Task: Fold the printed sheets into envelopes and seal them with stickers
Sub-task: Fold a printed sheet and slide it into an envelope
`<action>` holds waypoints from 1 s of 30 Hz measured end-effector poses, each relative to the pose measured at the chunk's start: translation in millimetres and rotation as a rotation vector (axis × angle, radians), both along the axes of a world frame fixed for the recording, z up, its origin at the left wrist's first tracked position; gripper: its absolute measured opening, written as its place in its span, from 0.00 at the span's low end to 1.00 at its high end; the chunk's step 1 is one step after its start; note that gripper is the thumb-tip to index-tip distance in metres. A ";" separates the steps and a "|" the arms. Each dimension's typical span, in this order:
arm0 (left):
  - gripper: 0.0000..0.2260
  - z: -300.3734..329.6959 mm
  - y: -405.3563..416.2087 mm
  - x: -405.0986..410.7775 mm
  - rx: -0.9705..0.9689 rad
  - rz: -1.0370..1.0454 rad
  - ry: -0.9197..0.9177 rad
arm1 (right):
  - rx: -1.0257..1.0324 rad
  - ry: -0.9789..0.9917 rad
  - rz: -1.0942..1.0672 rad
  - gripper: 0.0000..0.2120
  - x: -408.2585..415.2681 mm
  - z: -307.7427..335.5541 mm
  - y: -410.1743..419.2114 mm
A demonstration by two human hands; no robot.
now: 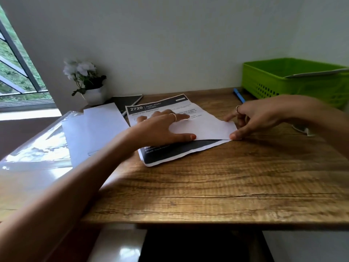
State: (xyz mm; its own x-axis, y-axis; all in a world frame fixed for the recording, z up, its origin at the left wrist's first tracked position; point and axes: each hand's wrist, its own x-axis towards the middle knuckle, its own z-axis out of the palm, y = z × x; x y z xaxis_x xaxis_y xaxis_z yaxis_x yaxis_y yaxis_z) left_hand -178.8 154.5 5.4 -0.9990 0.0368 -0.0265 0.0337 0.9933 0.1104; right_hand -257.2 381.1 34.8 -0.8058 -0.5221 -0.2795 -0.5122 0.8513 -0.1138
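Pressing flat on printed sheet (pixel 160 108), left hand (pixel 160 127) open, right hand (pixel 253 120) fingers pinching folded flap's corner, bare bench (pixel 207 186) toward near edge

Bare forearms; a thin ring on each hand (pixel 160 127).

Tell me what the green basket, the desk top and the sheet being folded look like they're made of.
The green basket: plastic, apparently moulded, with perforated walls. The desk top: wood-grain finish, matte; solid wood or laminate can't be told. The printed sheet: thin paper, bending under the left hand and right hand.
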 end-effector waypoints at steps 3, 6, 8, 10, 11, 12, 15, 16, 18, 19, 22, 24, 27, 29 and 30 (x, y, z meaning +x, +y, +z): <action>0.40 2.9 1.8 4.4 0.018 0.014 0.025 | -0.028 -0.010 0.010 0.34 1.0 -0.9 0.6; 0.39 4.7 5.7 5.9 0.006 0.009 0.155 | -0.017 0.006 -0.010 0.31 2.6 -1.6 4.7; 0.40 4.5 8.3 5.2 -0.019 -0.023 0.278 | -0.037 0.038 -0.030 0.17 1.3 -3.6 7.7; 0.40 4.0 9.2 5.3 -0.045 -0.056 0.378 | -0.071 0.036 -0.051 0.19 0.6 -5.2 9.0; 0.38 3.2 9.1 5.5 -0.044 -0.069 0.416 | -0.088 0.033 -0.056 0.27 1.1 -5.3 9.4; 0.36 3.2 7.7 5.0 -0.035 -0.076 0.449 | -0.117 0.042 -0.065 0.35 1.1 -4.4 8.7; 0.26 2.5 4.4 1.6 0.018 -0.066 0.532 | -0.313 0.080 -0.045 0.24 -0.9 -4.9 9.5; 0.23 2.9 2.8 0.5 0.051 -0.060 0.556 | -0.417 0.068 -0.027 0.17 -0.5 -4.9 10.2; 0.20 7.5 -1.6 -0.6 0.125 -0.062 0.599 | -0.678 -0.031 -0.014 0.09 1.8 -5.2 9.4; 0.18 10.3 -3.4 -0.2 0.158 -0.065 0.611 | -0.830 -0.131 -0.020 0.07 3.8 -5.2 9.3; 0.13 17.1 -5.7 2.2 0.275 -0.053 0.606 | -1.139 -0.494 -0.050 0.12 7.4 -7.1 10.0; 0.11 20.5 -6.4 3.3 0.314 -0.063 0.606 | -1.172 -0.590 -0.049 0.18 7.1 -10.5 9.0; 0.11 24.6 -6.1 5.2 0.304 -0.069 0.635 | -1.203 -0.607 -0.046 0.16 8.9 -15.1 5.6; 0.12 27.6 -5.9 7.0 0.292 -0.069 0.625 | -1.248 -0.598 -0.061 0.13 11.4 -17.3 3.4; 0.13 30.0 -6.5 8.7 0.279 -0.079 0.618 | -1.274 -0.596 -0.064 0.12 12.7 -17.7 2.9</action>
